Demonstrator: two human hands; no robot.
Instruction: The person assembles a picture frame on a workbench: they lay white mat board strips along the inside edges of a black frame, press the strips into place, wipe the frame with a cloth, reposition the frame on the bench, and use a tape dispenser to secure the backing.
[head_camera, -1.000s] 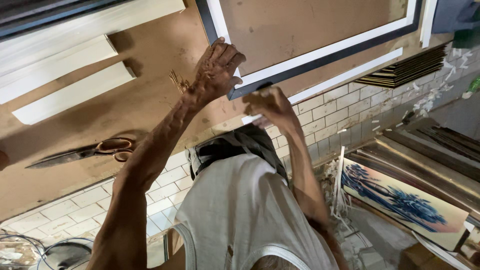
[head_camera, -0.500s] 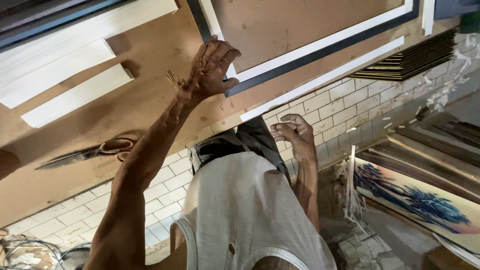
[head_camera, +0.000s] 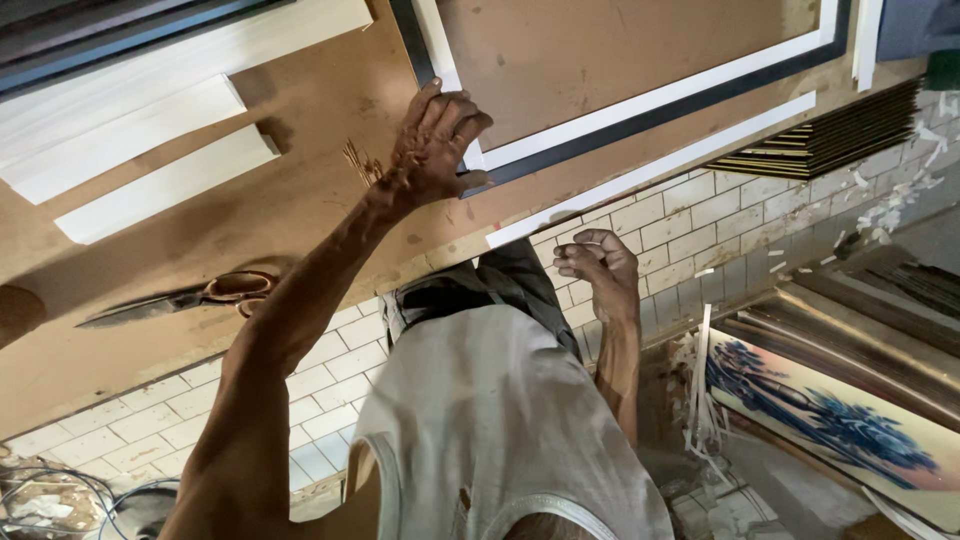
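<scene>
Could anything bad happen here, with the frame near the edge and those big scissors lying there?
Maybe. Only the left hand presses the corner of the white and black picture frame; the right hand hangs off the brown wooden table, so the frame might slip. The loose white strip lies near the table's edge and could fall. The metal scissors lie open-bladed near the left arm, so a careless sweep might nick it.

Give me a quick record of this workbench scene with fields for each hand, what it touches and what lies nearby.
Left hand: pressed on the corner of the black-and-white picture frame, fingers spread over the joint
Right hand: off the brown workbench, curled below its edge, contents unclear
Near left hand: scissors lying flat on the bench
Far side: white moulding strips
By the frame: loose white strip
Floor: blue tree painting
</scene>
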